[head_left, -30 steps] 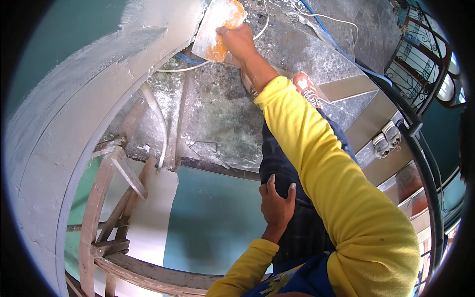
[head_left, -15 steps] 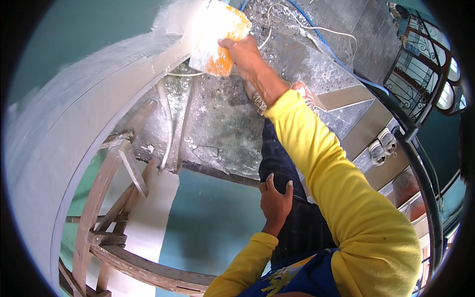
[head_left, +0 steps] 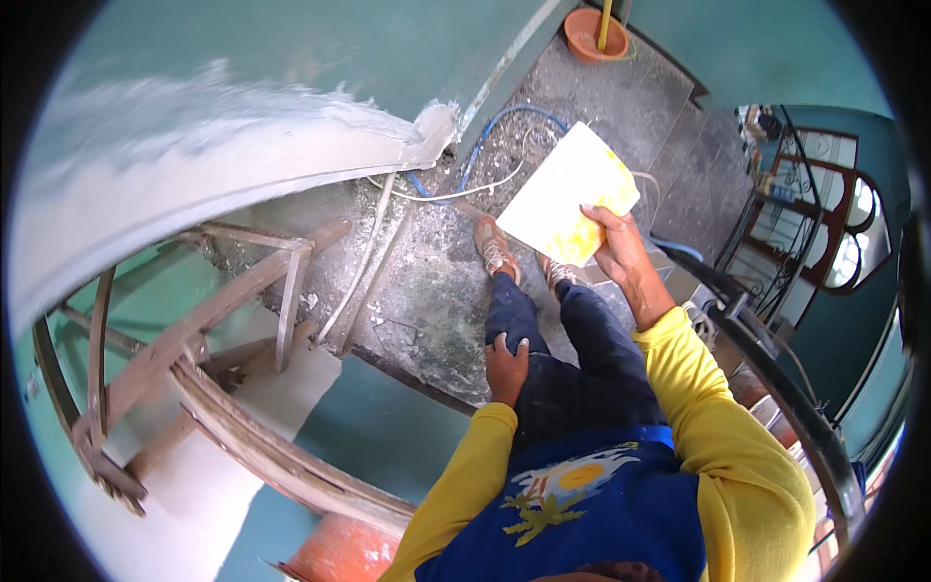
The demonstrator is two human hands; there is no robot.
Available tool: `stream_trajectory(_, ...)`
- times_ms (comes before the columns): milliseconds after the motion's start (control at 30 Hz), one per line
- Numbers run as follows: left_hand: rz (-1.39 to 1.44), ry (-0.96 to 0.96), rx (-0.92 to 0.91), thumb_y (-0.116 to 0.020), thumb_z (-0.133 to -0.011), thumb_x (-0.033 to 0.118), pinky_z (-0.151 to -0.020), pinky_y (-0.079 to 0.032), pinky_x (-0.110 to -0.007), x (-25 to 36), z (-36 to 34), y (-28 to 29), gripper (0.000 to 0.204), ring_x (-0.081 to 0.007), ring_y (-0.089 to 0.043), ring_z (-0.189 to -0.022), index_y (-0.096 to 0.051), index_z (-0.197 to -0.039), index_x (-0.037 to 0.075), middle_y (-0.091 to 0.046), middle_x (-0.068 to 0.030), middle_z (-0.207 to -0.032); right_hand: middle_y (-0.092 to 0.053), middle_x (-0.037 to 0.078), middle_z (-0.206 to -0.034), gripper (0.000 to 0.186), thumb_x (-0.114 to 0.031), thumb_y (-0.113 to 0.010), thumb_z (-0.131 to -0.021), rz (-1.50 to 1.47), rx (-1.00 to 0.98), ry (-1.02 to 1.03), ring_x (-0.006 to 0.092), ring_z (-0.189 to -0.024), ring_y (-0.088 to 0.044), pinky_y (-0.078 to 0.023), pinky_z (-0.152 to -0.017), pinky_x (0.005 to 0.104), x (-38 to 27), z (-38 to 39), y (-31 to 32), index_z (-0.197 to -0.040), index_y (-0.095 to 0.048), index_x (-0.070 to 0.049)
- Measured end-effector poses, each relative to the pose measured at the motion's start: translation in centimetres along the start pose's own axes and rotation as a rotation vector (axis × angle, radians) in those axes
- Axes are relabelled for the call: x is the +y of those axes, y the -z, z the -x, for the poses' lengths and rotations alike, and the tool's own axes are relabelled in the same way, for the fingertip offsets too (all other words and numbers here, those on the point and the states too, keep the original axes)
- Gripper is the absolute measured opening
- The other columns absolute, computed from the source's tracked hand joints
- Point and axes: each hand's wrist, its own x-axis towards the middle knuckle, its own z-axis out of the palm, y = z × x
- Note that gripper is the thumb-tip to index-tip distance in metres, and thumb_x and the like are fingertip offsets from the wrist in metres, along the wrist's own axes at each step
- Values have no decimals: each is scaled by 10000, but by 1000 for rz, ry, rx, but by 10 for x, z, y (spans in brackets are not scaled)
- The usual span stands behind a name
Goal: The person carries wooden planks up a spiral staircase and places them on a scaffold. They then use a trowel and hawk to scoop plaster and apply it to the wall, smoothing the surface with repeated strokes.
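My right hand (head_left: 626,254) grips the edge of a flat, rectangular putty spreader (head_left: 562,194), thumb on top. The spreader is orange and largely covered in white; its bright face hides how thick the coat is. It is held in front of me above my shoes, apart from the wall. My left hand (head_left: 505,371) lies on my left thigh with its fingers apart and holds nothing. To the left, a green wall (head_left: 378,53) carries a broad band of white putty (head_left: 233,145) along its curved lower edge. That band ends at a rough corner (head_left: 436,131).
A wooden trestle (head_left: 208,320) stands at the left, beside a drop past the floor's edge (head_left: 412,378). A blue hose (head_left: 509,114) and a pale cable (head_left: 456,194) cross the dusty floor. Black railing (head_left: 776,359) runs along the right. An orange basin (head_left: 587,44) sits far back.
My right hand has drawn the spreader away from the wall, to the right and nearer to me. My view has turned, bringing the basin into sight. My left hand stays on my leg.
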Motion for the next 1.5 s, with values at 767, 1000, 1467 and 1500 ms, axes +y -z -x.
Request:
stream_trajectory(767, 605, -191, 1173, -623, -986, 96, -884, -575, -444, 3, 431, 357, 241, -367, -724, -1011, -707, -1200, 22, -738, -189, -1124, -574, 160, -1435, 644, -60, -698, -949, 719, -862, -94, 283, -1289, -599, -502, -1110, 442, 20, 265, -261, -1525, -426, 30)
stream_trajectory(1000, 347, 867, 1370, -618, -974, 77, -728, -560, -368, -43, 642, 339, 131, -222, -704, -773, -696, -1052, 8, -726, -139, -888, -578, 176, -1412, 641, -63, -686, -938, 784, -1060, -105, 300, -1271, -608, -528, -1071, 482, 19, 346, -310, -1520, -433, 27)
stream_trajectory(1467, 641, 543, 857, -689, -798, -26, -1081, -466, -411, -112, 634, 87, 724, -325, -592, -1285, -552, -1479, 177, -637, -108, -1403, -675, 141, -1280, 579, 13, -733, -887, 1139, -1777, -504, 231, -1130, -676, -518, -1021, 368, 161, 566, -278, -1422, -518, 58)
stream_trajectory(1500, 539, 535, 885, -712, -786, -8, -1074, -465, -415, -107, 635, 95, 725, -332, -587, -1283, -550, -1468, 177, -636, -107, -1389, -677, 141, -1275, 569, 15, -730, -890, 1138, -1788, -526, 228, -1123, -679, -520, -1015, 364, 166, 575, -275, -1417, -521, 58)
